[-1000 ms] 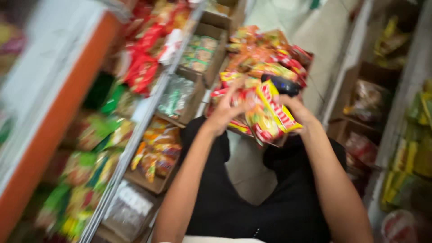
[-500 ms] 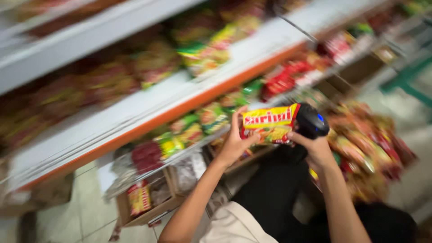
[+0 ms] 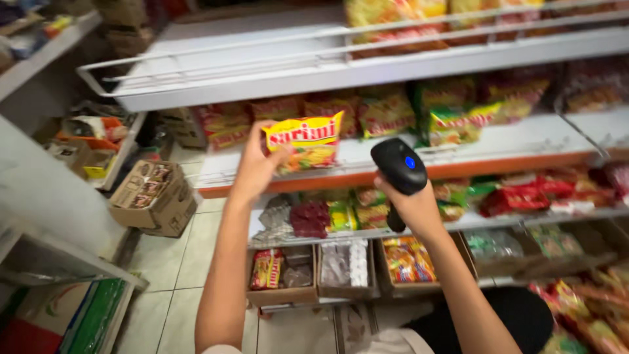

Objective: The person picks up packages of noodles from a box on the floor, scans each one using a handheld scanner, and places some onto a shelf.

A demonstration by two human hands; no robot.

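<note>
Right hand (image 3: 414, 204) grips one black handheld scanner (image 3: 398, 168), its handle hidden in the fist. Left hand (image 3: 255, 164) pinches one yellow noodle packet (image 3: 306, 139), left of the scanner. Beyond the scanner, blurred packets crowd white shelves (image 3: 367, 65).

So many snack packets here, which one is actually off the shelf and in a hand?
The yellow packet with the red band, pinched at its left edge by the left hand and raised before the shelves. All other packets lie on them.
</note>
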